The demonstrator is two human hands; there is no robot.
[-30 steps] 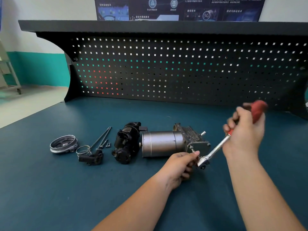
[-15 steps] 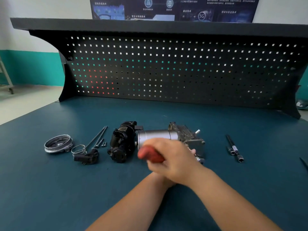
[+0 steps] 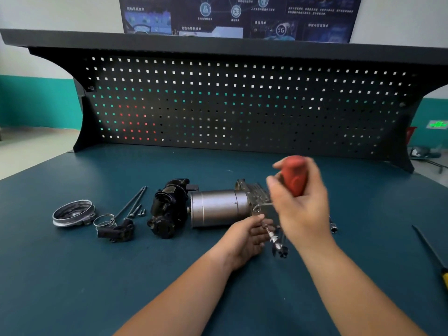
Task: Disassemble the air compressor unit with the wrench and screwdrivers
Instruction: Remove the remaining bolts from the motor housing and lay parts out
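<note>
Dark teal workbench surface (image 3: 72,275) is backed by a black pegboard (image 3: 242,105), with a blue poster (image 3: 242,15) seen on the wall above. At the middle of the bench the air compressor unit (image 3: 218,208) is laid on its side, its silver cylinder flanked by a black housing on the left and a grey block on the right. The red handle of the wrench (image 3: 293,175) is clasped in the right hand (image 3: 303,204), raised above the unit's right end; the wrench's metal head is seen blurred below the wrist, just in front of the grey block. The left hand (image 3: 249,236) is placed at that end, its fingers curled toward the metal head; whether anything is pinched cannot be told through the blur.

To the left of the unit, a black connector (image 3: 118,230), a wire clip (image 3: 104,220), two long bolts (image 3: 133,202), small screws (image 3: 141,212) and a round metal cover (image 3: 72,213) are laid out apart. Behind the right wrist a socket piece (image 3: 333,226) is partly hidden. Near the right edge a screwdriver (image 3: 429,248) with a yellow handle is laid.
</note>
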